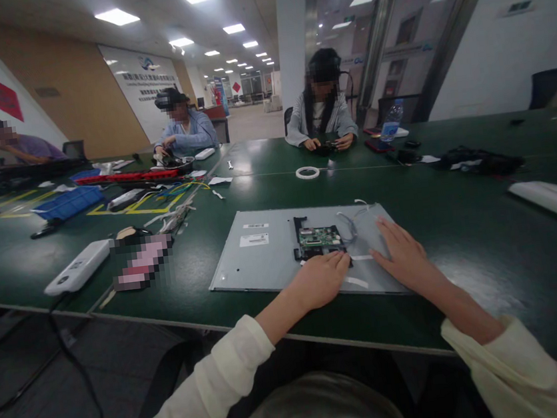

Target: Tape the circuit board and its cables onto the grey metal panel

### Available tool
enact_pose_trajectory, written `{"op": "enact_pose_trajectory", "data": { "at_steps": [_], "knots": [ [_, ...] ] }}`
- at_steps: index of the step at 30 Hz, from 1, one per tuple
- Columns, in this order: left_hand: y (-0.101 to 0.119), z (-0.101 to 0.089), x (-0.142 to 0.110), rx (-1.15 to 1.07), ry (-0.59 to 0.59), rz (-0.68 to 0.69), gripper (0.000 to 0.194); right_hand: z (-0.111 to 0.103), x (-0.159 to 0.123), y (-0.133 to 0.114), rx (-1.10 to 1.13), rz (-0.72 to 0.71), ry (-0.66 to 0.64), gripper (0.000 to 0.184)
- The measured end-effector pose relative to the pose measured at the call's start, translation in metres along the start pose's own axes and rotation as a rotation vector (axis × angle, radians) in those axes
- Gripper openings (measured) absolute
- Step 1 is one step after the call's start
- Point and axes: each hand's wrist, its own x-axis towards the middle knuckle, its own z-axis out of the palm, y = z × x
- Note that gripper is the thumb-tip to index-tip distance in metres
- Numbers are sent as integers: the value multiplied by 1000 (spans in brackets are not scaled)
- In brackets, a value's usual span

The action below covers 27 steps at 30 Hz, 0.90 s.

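Note:
A grey flat panel (265,267), seemingly the back of a display, lies on the table in front of me. On it sits a green circuit board (319,236) in a black bracket, with thin grey wires (351,226) running off to the upper right. My left hand (321,279) rests with fingers stretched out at the lower edge of the board, partly covering the bracket. Across the panel's right side lies my right hand (407,255), fingers spread, beside a white strip of tape (363,257). Another strip (356,282) is nearer me.
The table (460,215) is dark green. Left of the panel are a white power bank (78,269) and a blurred pink item (144,261). Farther off are a blue tray (69,202), a tape roll (307,173) and a bottle (392,121). Several people sit opposite.

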Motion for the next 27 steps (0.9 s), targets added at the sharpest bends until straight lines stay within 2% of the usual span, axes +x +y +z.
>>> {"op": "enact_pose_trajectory", "data": {
  "at_steps": [9, 19, 27],
  "knots": [
    [1, -3, 1, -8, -28, -6, 37, 9, 1, 8, 52, -24, 11, 61],
    [-10, -9, -3, -82, -47, 22, 38, 10, 1, 10, 102, -60, 17, 59],
    [-7, -5, -2, -60, -27, 12, 36, 0, 3, 1, 301, -222, 5, 59]
  ]
}}
